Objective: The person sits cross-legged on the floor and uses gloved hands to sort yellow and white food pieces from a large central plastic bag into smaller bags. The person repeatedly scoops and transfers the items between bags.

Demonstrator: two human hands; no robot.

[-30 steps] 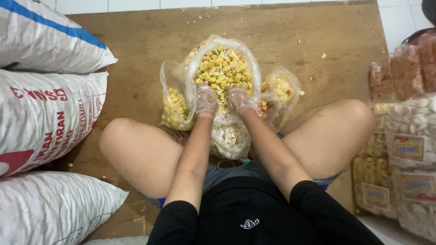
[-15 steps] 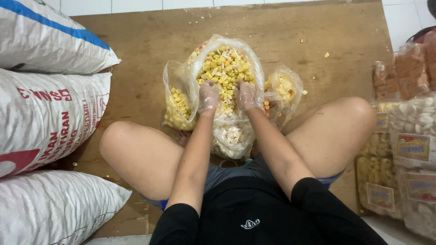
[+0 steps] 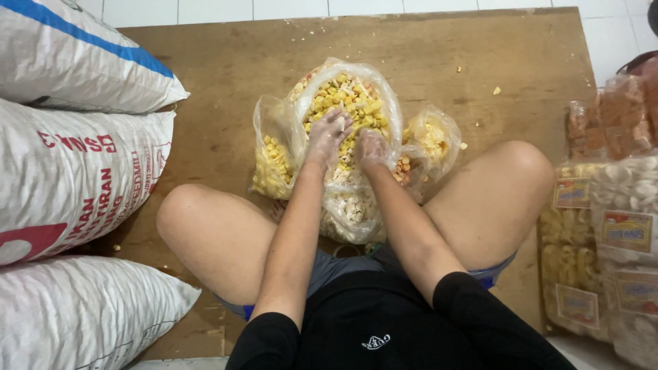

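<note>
I sit cross-legged on a wooden board [image 3: 205, 62]. In front of me stands a big clear plastic bag [image 3: 356, 96] full of yellow, white and orange snack pieces. My left hand [image 3: 327, 136], in a thin clear glove, reaches into the bag's mouth and rests on the pieces, with some held in its fingers. My right hand [image 3: 371, 147], also gloved, is curled at the bag's near rim among the pieces. Smaller clear bags of the same snacks stand to the left [image 3: 274, 161], to the right [image 3: 432, 137] and just in front of my legs [image 3: 353, 209].
Three large white woven sacks [image 3: 75, 178] are stacked along the left. Packed bags of crackers with labels [image 3: 610, 219] pile up on the right. A few loose crumbs [image 3: 496, 90] lie on the board. White tiled floor [image 3: 343, 7] runs behind the board.
My left hand has moved farther up into the big bag. My right hand has drawn back a little toward the near rim. The view has shifted slightly.
</note>
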